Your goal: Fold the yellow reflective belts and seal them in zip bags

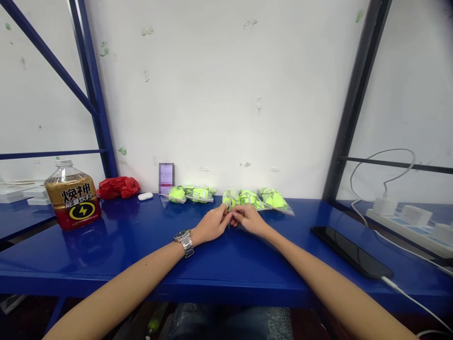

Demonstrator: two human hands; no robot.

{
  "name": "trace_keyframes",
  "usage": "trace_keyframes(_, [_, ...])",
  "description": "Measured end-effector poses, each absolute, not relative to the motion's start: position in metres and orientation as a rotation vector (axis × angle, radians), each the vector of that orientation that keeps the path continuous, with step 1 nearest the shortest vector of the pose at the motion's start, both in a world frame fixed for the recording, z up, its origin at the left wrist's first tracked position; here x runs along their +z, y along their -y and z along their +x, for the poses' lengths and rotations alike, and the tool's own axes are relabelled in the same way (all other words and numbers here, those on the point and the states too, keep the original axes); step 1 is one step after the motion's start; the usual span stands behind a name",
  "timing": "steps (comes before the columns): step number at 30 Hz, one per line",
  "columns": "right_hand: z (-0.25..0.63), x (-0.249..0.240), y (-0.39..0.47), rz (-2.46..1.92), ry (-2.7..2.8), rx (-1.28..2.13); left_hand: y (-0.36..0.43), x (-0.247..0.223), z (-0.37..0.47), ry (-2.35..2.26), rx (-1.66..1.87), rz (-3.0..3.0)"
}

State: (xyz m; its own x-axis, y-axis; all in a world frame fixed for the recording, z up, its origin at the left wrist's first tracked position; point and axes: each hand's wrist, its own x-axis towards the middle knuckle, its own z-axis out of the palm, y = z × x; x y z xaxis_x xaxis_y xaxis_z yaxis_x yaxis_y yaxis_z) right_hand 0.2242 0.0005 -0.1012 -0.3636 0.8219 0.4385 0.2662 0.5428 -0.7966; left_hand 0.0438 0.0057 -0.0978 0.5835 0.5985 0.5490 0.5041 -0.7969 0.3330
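My left hand (212, 224), with a metal watch (184, 242) on the wrist, and my right hand (250, 220) meet above the middle of the blue table. Fingers of both are pinched together at the near edge of a clear plastic bag (230, 198) holding folded neon-yellow fabric with silvery strips. The fingers partly hide this bag. Close behind my right hand lies a similar yellow bag (250, 199), and farther right another bag (274, 198). To the left rest two more yellow bags, one nearer (201, 194) and one farther (177, 194).
A large drink bottle (73, 196), a red plastic bag (119, 187) and a small white case (145, 196) stand left. An upright phone (166, 177) leans on the wall. At right lie a cabled black phone (350, 251) and a power strip (406, 224). Blue posts flank the table (240, 264).
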Motion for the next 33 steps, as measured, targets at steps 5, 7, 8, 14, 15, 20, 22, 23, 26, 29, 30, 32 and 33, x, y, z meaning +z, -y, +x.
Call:
trace_keyframes(5, [0.226, -0.101, -0.002, -0.897, 1.921, 0.785, -0.004, -0.097, 0.043, -0.925, 0.976, 2.713])
trace_keyframes(7, [0.227, -0.102, -0.003, -0.892, 1.934, 0.786, -0.004, -0.097, 0.043, -0.918, 0.97, 2.732])
trace_keyframes(8, [0.228, -0.102, -0.003, -0.891, 1.941, 0.786, -0.003, -0.097, 0.043, -0.92, 0.967, 2.739])
trace_keyframes(14, [0.228, -0.1, -0.002, -0.914, 1.979, 0.759, -0.001, -0.096, 0.043, -0.938, 0.946, 2.756])
trace_keyframes(15, [0.228, -0.1, -0.001, -0.919, 1.984, 0.757, -0.001, -0.096, 0.043, -0.937, 0.942, 2.757])
trace_keyframes(20, [0.227, -0.098, 0.0, -0.933, 1.997, 0.745, -0.001, -0.096, 0.043, -0.94, 0.926, 2.769])
trace_keyframes(22, [0.227, -0.098, 0.001, -0.931, 1.998, 0.754, -0.002, -0.097, 0.043, -0.944, 0.922, 2.778])
trace_keyframes(23, [0.227, -0.098, 0.001, -0.929, 1.998, 0.761, -0.003, -0.098, 0.042, -0.944, 0.923, 2.785])
trace_keyframes(26, [0.227, -0.097, 0.003, -0.938, 2.02, 0.719, -0.004, -0.098, 0.042, -0.944, 0.922, 2.819])
trace_keyframes(29, [0.226, -0.095, 0.005, -0.984, 2.066, 0.572, -0.003, -0.098, 0.043, -0.957, 0.907, 2.859])
trace_keyframes(30, [0.226, -0.095, 0.006, -1.001, 2.077, 0.518, -0.003, -0.098, 0.043, -0.961, 0.902, 2.87])
trace_keyframes(32, [0.224, -0.093, 0.008, -1.027, 2.088, 0.418, -0.003, -0.097, 0.043, -0.963, 0.897, 2.885])
trace_keyframes(33, [0.224, -0.093, 0.01, -1.034, 2.09, 0.375, -0.002, -0.097, 0.043, -0.964, 0.895, 2.889])
